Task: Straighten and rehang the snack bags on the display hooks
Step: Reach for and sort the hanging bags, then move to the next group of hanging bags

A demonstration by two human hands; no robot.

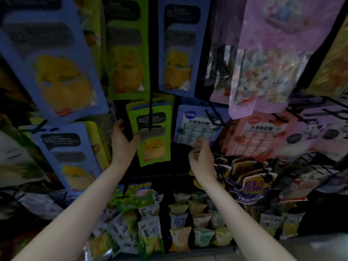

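A dim shop rack of black wire display hooks (211, 117) carries flat hanging snack bags (print mostly blurred). The left hand (123, 142) grips the left edge of a lime-green dried-mango bag (153, 132) hanging mid-rack. The right hand (202, 159), fingers curled, pinches the lower edge of a pale-blue gummy-candy bag (195, 127) just beside it.

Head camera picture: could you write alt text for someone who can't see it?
A person's left hand grips the left edge of a green snack bag hanging on a display hook, while the right hand, fingers curled, reaches toward a pale blue candy bag beside it. More blue, green and pink bags hang around them, with small packets in bins below.
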